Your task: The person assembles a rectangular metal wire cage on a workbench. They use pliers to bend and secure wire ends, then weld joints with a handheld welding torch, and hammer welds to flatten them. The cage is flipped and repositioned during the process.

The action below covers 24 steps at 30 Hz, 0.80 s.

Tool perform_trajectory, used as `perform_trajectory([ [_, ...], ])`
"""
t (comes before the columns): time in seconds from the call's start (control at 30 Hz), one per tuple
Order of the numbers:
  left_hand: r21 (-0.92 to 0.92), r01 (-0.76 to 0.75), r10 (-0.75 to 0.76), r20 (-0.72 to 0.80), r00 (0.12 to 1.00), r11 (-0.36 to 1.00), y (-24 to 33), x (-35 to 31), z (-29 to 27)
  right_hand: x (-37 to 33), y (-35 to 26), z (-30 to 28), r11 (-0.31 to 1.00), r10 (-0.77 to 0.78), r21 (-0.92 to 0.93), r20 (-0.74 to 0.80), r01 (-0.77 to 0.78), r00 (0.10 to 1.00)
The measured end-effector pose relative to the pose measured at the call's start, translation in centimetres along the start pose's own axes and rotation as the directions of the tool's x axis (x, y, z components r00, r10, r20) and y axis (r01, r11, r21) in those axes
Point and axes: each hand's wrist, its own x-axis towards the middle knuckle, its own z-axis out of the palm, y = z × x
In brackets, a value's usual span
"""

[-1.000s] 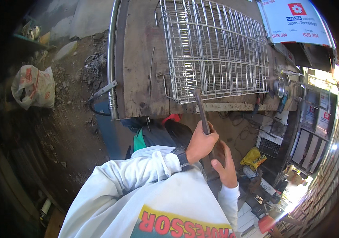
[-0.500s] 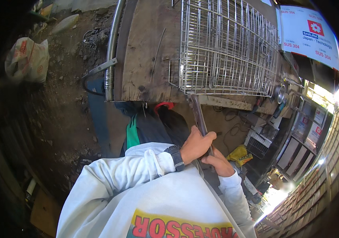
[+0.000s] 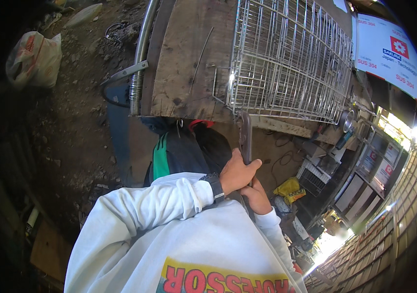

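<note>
Watching the head feed from my end. Off to the far left of the fingers there's a plastic sack (image 3: 33, 57) lying on the dirt floor (image 3: 79, 122), well apart from the work. Closer in, a bent metal pipe (image 3: 142, 51) runs along the left edge of the wooden desk (image 3: 186, 58).

Left hand (image 3: 236, 172): fingers wrapped tight around the handle of a long dark metal tool (image 3: 245, 139). Right hand (image 3: 257, 198) sits just below it, touching the same handle, fingers curled on it too as far as I can tell, though the left hand hides part of it. So 2 hands stacked on 1 shaft.

Straight up from the fingers, the tool's head meets the near bottom edge of the wire rack (image 3: 291, 58) lying on the desk.

What changed: 1 second back the hands were apart, right one lower and looser. Now they're bunched together on the handle and the rack looks nearer in the view. Reads to me like a 2-handed lever grip has been set on that rack edge.

Right of the fingers, a white sign (image 3: 389, 53) and cluttered shelves (image 3: 364, 166).
</note>
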Motion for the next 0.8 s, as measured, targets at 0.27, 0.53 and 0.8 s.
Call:
perform_trajectory([
  [0.27,0.013,0.094,-0.094,0.01,0.996,0.995,-0.3,0.9,-1.3,2.0,3.9,2.4,0.989,-0.036,-0.146,-0.176,0.01,0.984],
  [0.53,-0.052,-0.012,0.012,-0.016,1.0,0.999,-2.3,1.8,-0.3,0.6,8.1,-2.4,0.853,-0.049,0.521,0.068,0.006,0.996],
  [0.8,-0.226,0.005,-0.028,-0.101,0.994,0.974,-0.5,0.9,0.2,3.0,9.7,0.0,0.929,-0.351,-0.219,-0.27,0.298,0.897],
])
